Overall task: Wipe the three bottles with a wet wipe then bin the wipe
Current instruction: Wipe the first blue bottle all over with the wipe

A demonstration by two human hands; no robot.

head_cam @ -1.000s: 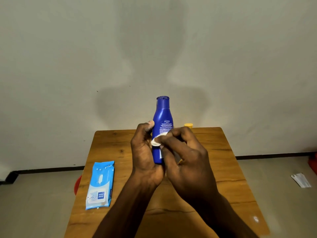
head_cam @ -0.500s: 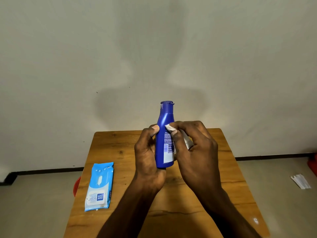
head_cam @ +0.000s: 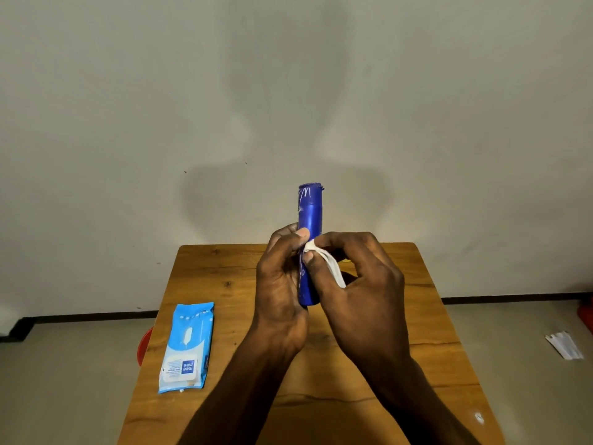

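A wooden table (head_cam: 224,284) stands against a plain wall, with the person's two forearms reaching in over it from the near edge. On the table's left side lies a light-blue pack of wet wipes (head_cam: 187,346), flat and well apart from the hands, within reach should another sheet be wanted. Beyond that edge, on the floor, a sliver of something red (head_cam: 143,346) shows; whether it is the bin cannot be told.

Above the middle of the table the left hand (head_cam: 282,284) grips a dark blue bottle (head_cam: 310,216) upright, fingers curled round its lower half and thumb pressed near its shoulder, apparently to steady it and leave the upper body free for cleaning. White streaks mark the cap and neck.

The right hand (head_cam: 362,284) pinches a folded white wet wipe (head_cam: 327,263) between thumb and fingers, holding it against the bottle's side just below the left thumb. A speck of yellow (head_cam: 346,260) peeps behind the right hand, too hidden to identify. No other bottles are visible.
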